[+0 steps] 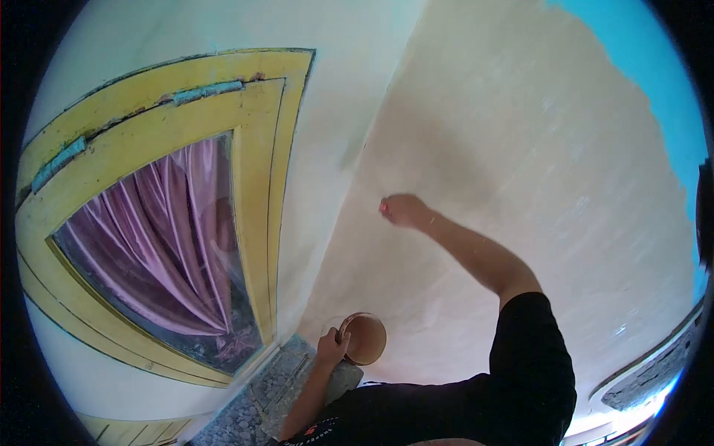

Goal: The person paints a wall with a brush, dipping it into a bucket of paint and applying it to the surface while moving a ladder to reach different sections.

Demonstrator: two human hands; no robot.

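Note:
My right hand [405,210] is stretched out against the cream wall [520,149], its fingers closed around a small red-handled tool [384,207] that touches the surface; the tool's working end is hidden. My left hand [331,346] is lower and nearer the corner, gripping the rim of a round brown bowl [366,339] with pale contents. The bowl is held close to the wall, just above a grey speckled stone ledge [286,383]. A black short sleeve covers my right upper arm.
A yellow-framed window [260,149] with pink-purple curtains [171,238] behind the glass fills the left wall. The two walls meet at a corner [349,193]. A bright turquoise painted patch [654,67] shows at the upper right.

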